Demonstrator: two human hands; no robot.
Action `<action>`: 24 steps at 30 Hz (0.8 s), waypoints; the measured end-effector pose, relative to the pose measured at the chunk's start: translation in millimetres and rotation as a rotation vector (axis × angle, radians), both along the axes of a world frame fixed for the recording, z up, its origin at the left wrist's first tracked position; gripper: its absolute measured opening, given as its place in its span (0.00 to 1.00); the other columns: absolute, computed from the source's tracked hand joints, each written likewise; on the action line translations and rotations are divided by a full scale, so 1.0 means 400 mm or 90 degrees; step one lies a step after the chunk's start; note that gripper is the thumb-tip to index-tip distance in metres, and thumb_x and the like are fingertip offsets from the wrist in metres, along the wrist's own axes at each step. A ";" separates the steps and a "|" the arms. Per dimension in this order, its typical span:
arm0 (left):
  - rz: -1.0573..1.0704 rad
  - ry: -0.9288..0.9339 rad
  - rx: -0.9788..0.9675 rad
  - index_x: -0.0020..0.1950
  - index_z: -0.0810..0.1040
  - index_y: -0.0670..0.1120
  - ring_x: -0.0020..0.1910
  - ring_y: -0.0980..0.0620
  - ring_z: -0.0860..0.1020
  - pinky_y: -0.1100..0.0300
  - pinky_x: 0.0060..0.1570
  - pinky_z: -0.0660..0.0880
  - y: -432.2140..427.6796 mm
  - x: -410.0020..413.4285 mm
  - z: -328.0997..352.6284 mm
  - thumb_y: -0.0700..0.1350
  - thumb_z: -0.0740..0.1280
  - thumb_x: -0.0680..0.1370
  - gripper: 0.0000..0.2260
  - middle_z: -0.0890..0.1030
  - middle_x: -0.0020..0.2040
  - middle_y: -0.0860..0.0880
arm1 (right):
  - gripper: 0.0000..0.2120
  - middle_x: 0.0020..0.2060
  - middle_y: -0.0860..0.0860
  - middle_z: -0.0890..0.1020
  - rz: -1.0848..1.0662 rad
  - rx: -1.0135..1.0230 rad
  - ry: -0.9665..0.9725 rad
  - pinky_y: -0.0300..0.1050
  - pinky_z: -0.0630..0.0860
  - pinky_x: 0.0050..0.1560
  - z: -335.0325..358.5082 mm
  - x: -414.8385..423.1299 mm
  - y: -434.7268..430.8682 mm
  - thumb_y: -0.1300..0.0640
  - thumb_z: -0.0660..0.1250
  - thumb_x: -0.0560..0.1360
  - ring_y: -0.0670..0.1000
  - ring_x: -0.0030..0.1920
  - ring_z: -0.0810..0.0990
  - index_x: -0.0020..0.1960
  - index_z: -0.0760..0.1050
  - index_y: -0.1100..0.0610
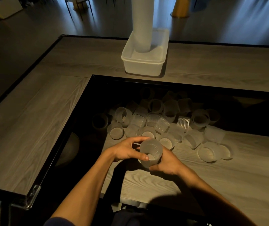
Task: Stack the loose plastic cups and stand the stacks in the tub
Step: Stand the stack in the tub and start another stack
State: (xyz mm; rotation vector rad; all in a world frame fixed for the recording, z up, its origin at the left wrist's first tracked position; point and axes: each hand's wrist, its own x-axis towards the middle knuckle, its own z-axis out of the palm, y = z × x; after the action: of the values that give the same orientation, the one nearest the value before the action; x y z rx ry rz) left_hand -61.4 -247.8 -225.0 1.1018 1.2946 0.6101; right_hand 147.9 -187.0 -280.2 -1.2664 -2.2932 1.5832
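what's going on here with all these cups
A person grips a frosted plastic cup with the left hand and right hand together, just in front of a pile of loose cups on the wooden surface. One tall stack already stands in the white tub farther back on the table.

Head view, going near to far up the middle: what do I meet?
Cup gripped by left hand and right hand → pile of loose cups → white tub → tall cup stack standing inside the tub.
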 end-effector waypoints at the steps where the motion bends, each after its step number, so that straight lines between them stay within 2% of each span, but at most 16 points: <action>1: -0.007 -0.002 -0.006 0.69 0.74 0.55 0.57 0.68 0.77 0.70 0.52 0.75 0.001 0.000 -0.004 0.35 0.77 0.71 0.30 0.78 0.62 0.57 | 0.48 0.64 0.41 0.76 0.002 0.000 0.001 0.43 0.72 0.67 0.001 0.002 0.000 0.54 0.84 0.59 0.43 0.65 0.75 0.74 0.66 0.45; 3: -0.018 -0.001 -0.017 0.69 0.74 0.55 0.58 0.66 0.78 0.68 0.53 0.76 0.004 -0.002 -0.007 0.36 0.76 0.71 0.29 0.78 0.63 0.56 | 0.46 0.64 0.40 0.75 0.011 -0.003 -0.001 0.39 0.71 0.66 0.007 0.005 0.003 0.56 0.84 0.60 0.42 0.65 0.74 0.73 0.66 0.44; 5: -0.025 -0.017 -0.038 0.69 0.74 0.52 0.56 0.64 0.79 0.66 0.52 0.77 0.009 -0.007 -0.003 0.36 0.74 0.74 0.26 0.78 0.61 0.55 | 0.46 0.63 0.38 0.74 0.024 -0.005 -0.009 0.31 0.69 0.60 0.012 0.010 0.006 0.58 0.84 0.62 0.39 0.64 0.73 0.73 0.65 0.42; 7: -0.014 -0.022 -0.059 0.70 0.74 0.50 0.52 0.63 0.80 0.68 0.48 0.76 0.016 -0.009 -0.001 0.39 0.70 0.78 0.21 0.78 0.59 0.54 | 0.46 0.62 0.38 0.74 0.032 -0.009 -0.023 0.25 0.67 0.54 0.016 0.018 0.008 0.59 0.83 0.63 0.39 0.63 0.72 0.74 0.65 0.44; 9: 0.007 -0.009 -0.088 0.69 0.75 0.51 0.52 0.58 0.78 0.68 0.47 0.74 0.025 -0.003 -0.001 0.50 0.66 0.80 0.17 0.78 0.55 0.52 | 0.45 0.59 0.37 0.73 0.030 -0.016 -0.045 0.23 0.68 0.50 0.018 0.026 0.009 0.60 0.83 0.63 0.39 0.62 0.72 0.74 0.65 0.47; 11: 0.025 0.006 -0.118 0.67 0.77 0.51 0.50 0.51 0.74 0.61 0.53 0.71 0.040 0.004 -0.019 0.65 0.64 0.77 0.25 0.76 0.45 0.52 | 0.44 0.58 0.38 0.72 0.034 -0.021 -0.063 0.21 0.67 0.49 0.022 0.030 0.010 0.61 0.82 0.64 0.39 0.61 0.71 0.74 0.65 0.48; 13: 0.061 0.018 -0.145 0.65 0.79 0.50 0.50 0.52 0.74 0.56 0.56 0.71 0.054 0.015 -0.036 0.69 0.61 0.76 0.28 0.78 0.42 0.56 | 0.45 0.62 0.41 0.73 0.039 -0.032 -0.079 0.25 0.69 0.51 0.019 0.033 0.015 0.61 0.82 0.64 0.42 0.61 0.73 0.75 0.65 0.49; 15: 0.108 0.027 -0.163 0.63 0.79 0.53 0.57 0.53 0.76 0.53 0.60 0.71 0.069 0.026 -0.053 0.69 0.58 0.76 0.26 0.80 0.54 0.55 | 0.42 0.61 0.44 0.74 0.019 -0.058 -0.107 0.34 0.75 0.52 0.011 0.039 0.021 0.62 0.82 0.63 0.44 0.56 0.77 0.72 0.68 0.47; 16: 0.122 0.027 -0.169 0.64 0.78 0.54 0.60 0.52 0.75 0.53 0.62 0.70 0.076 0.032 -0.058 0.69 0.57 0.77 0.26 0.79 0.59 0.54 | 0.36 0.58 0.44 0.75 -0.004 -0.055 -0.123 0.37 0.77 0.50 0.006 0.043 0.024 0.62 0.80 0.63 0.45 0.52 0.78 0.67 0.71 0.46; 18: 0.139 0.017 -0.180 0.67 0.77 0.52 0.63 0.51 0.74 0.50 0.66 0.68 0.090 0.047 -0.065 0.69 0.55 0.78 0.28 0.78 0.64 0.52 | 0.19 0.49 0.45 0.78 -0.085 -0.012 -0.148 0.40 0.77 0.47 -0.008 0.054 0.033 0.65 0.74 0.66 0.47 0.48 0.78 0.51 0.77 0.47; 19: 0.152 0.013 -0.186 0.67 0.76 0.51 0.64 0.51 0.74 0.50 0.66 0.67 0.099 0.055 -0.071 0.68 0.55 0.79 0.28 0.78 0.64 0.51 | 0.15 0.45 0.45 0.79 -0.135 0.009 -0.158 0.42 0.77 0.48 -0.011 0.059 0.037 0.66 0.71 0.69 0.48 0.46 0.79 0.46 0.77 0.47; 21: 0.170 -0.001 -0.192 0.65 0.77 0.49 0.62 0.50 0.75 0.50 0.64 0.67 0.113 0.070 -0.080 0.68 0.54 0.79 0.28 0.79 0.62 0.49 | 0.11 0.44 0.46 0.81 -0.225 0.049 -0.168 0.44 0.78 0.51 -0.015 0.068 0.051 0.65 0.69 0.72 0.48 0.47 0.80 0.44 0.78 0.49; 24: 0.198 -0.033 -0.201 0.55 0.80 0.47 0.61 0.45 0.77 0.46 0.68 0.68 0.130 0.087 -0.097 0.70 0.54 0.78 0.29 0.81 0.59 0.45 | 0.08 0.51 0.49 0.79 -0.303 0.069 -0.175 0.43 0.77 0.51 -0.018 0.078 0.070 0.62 0.71 0.74 0.49 0.49 0.79 0.47 0.77 0.50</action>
State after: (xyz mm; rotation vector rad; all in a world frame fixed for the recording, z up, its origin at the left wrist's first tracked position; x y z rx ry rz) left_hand -26.8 -195.8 -263.9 0.6274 1.4716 0.6311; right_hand 179.0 -158.9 -287.5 -1.9161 -1.9598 1.1690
